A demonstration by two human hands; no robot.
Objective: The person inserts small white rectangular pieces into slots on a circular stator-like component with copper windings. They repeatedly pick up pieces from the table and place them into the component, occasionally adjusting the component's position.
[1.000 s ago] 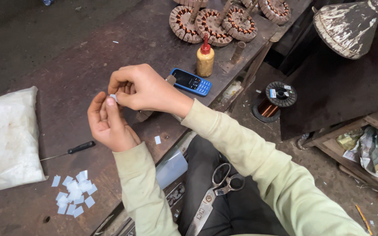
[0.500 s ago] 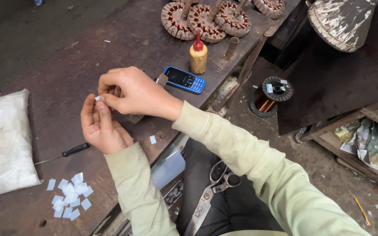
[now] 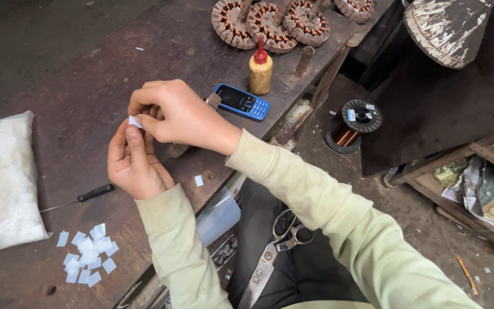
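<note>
Hands met above bench [image 3: 47, 68], both pinched on one small white slip [image 3: 135, 121]. Left hand [image 3: 134, 163] palm up, thumb and fingers closed on slip from below; right hand [image 3: 175, 114] curled over it, fingertips closed on same slip. Most of slip hidden by fingers, only a corner seen. Shape of small brown piece [image 3: 213, 100] behind right hand hard to make out, partly covered.

White bag [image 3: 4, 180] lay at left, cut off by frame edge. Pile of white slips [image 3: 88, 260] lay near bench front, one loose slip [image 3: 199, 181] beside left wrist. Screwdriver [image 3: 81, 197] with black handle lay between bag and left hand. Blue phone [image 3: 241, 102] lay just beside yellow bottle [image 3: 260, 70] with red cap. Wound stators [image 3: 270, 20] stood at far edge, cut off at top. Copper wire spool [image 3: 354, 121] with small white label stood on floor. Scissors [image 3: 275, 252] rested on lap.
</note>
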